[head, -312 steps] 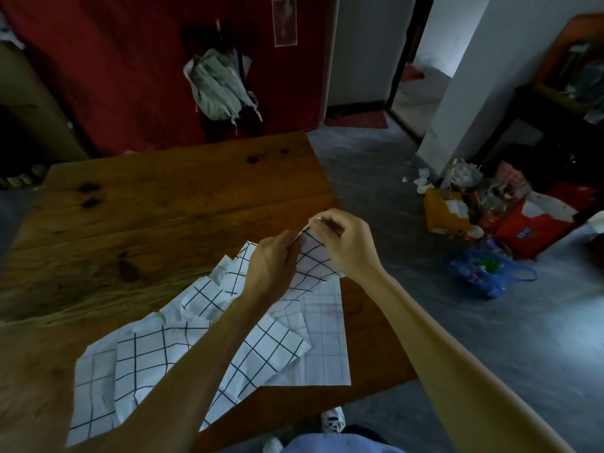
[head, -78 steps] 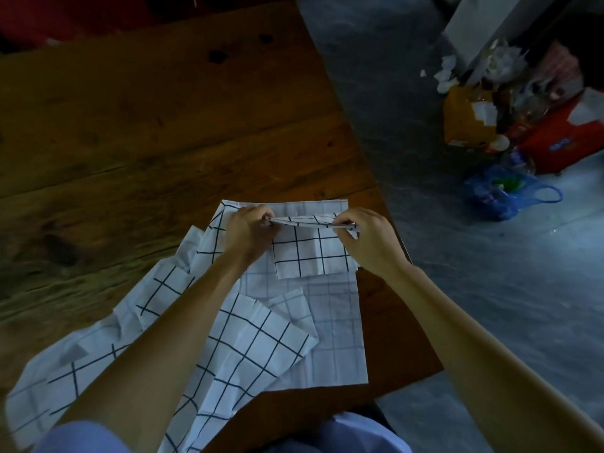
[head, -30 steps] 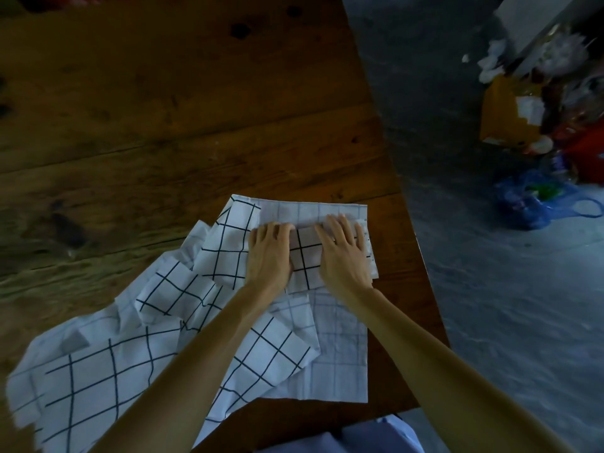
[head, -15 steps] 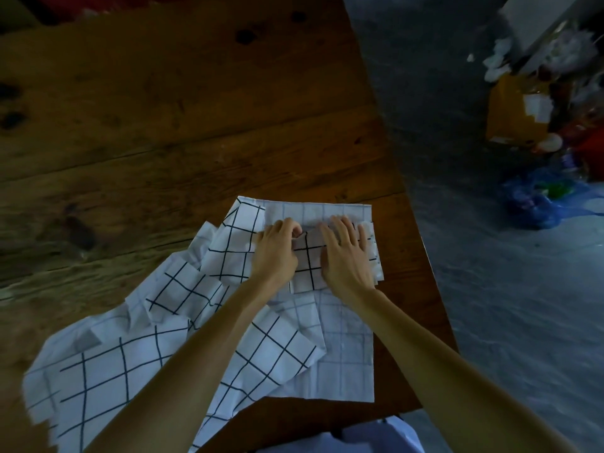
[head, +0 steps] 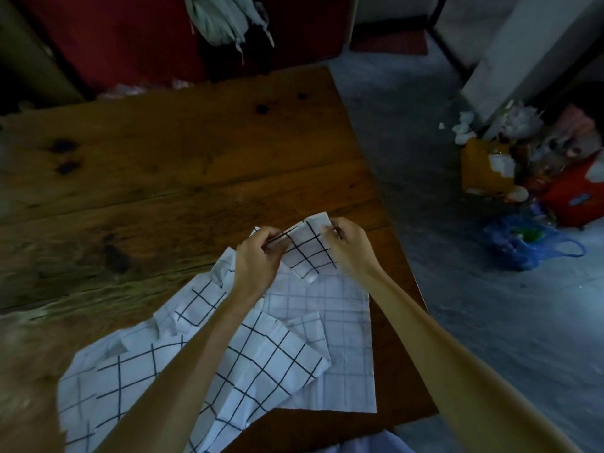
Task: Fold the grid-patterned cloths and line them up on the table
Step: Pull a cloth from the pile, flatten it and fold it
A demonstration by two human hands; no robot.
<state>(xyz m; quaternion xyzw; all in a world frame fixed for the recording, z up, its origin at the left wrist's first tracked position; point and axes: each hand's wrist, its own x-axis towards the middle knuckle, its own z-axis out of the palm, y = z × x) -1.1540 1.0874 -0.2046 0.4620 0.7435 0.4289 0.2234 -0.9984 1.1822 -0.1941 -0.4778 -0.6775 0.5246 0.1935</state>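
A small folded white cloth with a dark grid is held up above the wooden table near its right edge. My left hand pinches its left edge and my right hand pinches its upper right corner. Beneath it a flat white cloth with a faint grid lies spread on the table. A rumpled heap of bold-grid cloths stretches from under my left forearm toward the near left.
The table's right edge runs just beside my right arm, with grey floor beyond it. On the floor at the right sit an orange box, a red box and a blue bag. A grey-green bag hangs behind the table.
Both hands were pressing the small folded cloth flat on the pile; now they have pinched its edges and lifted it off the pile. The camera has tilted up.
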